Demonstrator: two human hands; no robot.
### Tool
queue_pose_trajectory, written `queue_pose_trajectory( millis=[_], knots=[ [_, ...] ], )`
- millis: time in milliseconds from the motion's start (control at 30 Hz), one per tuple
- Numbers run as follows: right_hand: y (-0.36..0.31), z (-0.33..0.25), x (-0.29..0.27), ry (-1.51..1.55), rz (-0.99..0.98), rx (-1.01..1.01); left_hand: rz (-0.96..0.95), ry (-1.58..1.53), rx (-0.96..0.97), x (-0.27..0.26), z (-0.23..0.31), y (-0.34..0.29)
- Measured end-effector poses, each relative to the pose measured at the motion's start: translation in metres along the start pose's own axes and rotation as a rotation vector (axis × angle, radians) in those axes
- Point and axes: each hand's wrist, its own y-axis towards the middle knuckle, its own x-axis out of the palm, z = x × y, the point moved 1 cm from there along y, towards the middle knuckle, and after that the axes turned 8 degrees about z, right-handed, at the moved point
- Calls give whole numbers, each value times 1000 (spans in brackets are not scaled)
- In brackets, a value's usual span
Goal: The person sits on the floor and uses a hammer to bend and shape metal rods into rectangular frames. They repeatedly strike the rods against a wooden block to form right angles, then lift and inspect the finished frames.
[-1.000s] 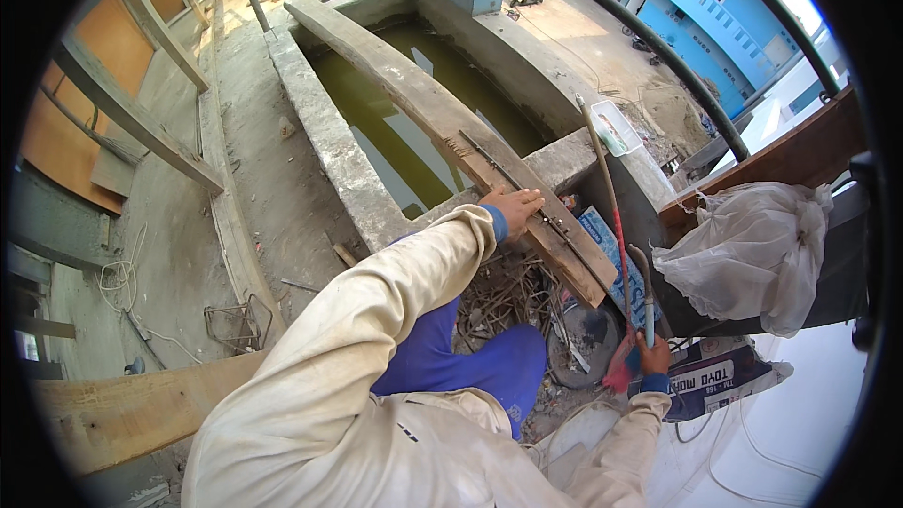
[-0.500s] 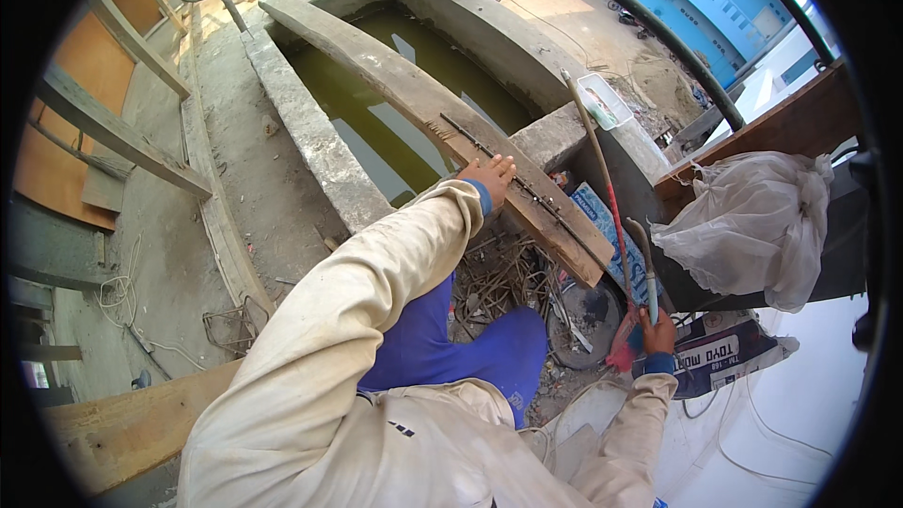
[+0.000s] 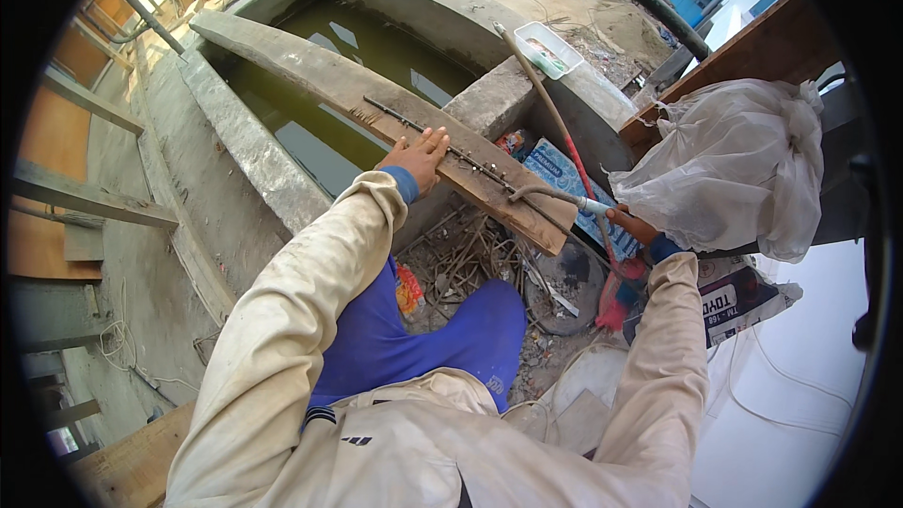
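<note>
A thin dark metal rod [image 3: 400,117] lies along a thick wooden plank [image 3: 282,55], among short pegs or nails in the wood. My left hand [image 3: 419,160] rests on the plank, palm down with fingers stretched out, fingertips at the rod. My right hand [image 3: 635,224] is closed round the pale grip of a hooked metal bending bar [image 3: 555,192]. The bar's curved end is at the rod, right of my left hand; whether it is hooked round the rod I cannot tell.
The plank spans a concrete tank [image 3: 235,136] of green water. A long stick [image 3: 531,75] with red wrapping leans beside a blue box [image 3: 555,165]. A white tray [image 3: 548,49] sits on the ledge. Plastic sheeting [image 3: 734,165] hangs right. Cut rod pieces [image 3: 461,249] lie below.
My right hand has raised the bending bar and swung its hooked end left onto the plank by the rod. The whole view has shifted; my left hand still rests on the plank.
</note>
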Motion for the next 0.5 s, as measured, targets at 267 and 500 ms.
queue_pose_trajectory(
  millis=[267, 500],
  knots=[
    [35, 34, -2, -99, -138, 122, 54, -10, -34, 11, 6, -4],
    [-22, 6, 26, 121, -42, 64, 106, -5, -87, 18, 10, -3]
  ],
)
